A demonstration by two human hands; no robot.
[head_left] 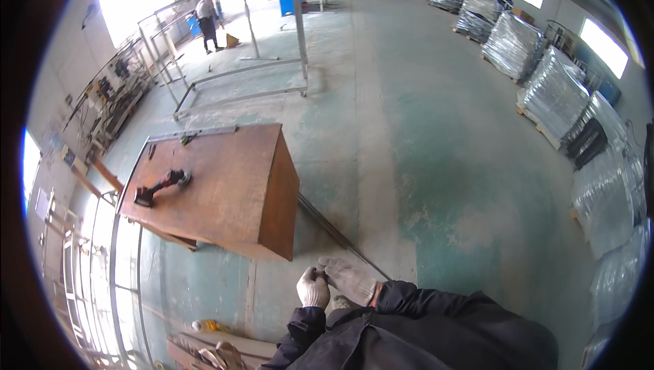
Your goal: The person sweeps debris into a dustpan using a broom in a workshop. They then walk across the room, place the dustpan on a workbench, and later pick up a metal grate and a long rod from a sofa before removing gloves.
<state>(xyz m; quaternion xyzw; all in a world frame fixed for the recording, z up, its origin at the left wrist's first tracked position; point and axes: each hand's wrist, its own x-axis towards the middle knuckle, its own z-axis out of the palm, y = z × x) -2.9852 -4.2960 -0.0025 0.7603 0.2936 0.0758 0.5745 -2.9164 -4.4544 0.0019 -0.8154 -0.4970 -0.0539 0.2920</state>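
Observation:
Both my hands wear grey work gloves and meet low in the head view. My left hand [313, 290] is curled shut, pinching at the fingers of my right hand [349, 279]. My right hand lies over the near end of a thin dark metal rod [332, 228] that runs across the floor toward the rusty table; I cannot tell whether it grips the rod. A rusty brown steel table [225, 193] stands just beyond my hands. On its top lies a red and black angle grinder [162, 185].
Tall metal frames [238, 74] stand beyond the table, and a person [207, 23] works far off near them. Wrapped shiny bundles on pallets [555, 94] line the right wall. Metal rails [102, 268] lie at the left, and scrap pieces [211, 349] near my feet.

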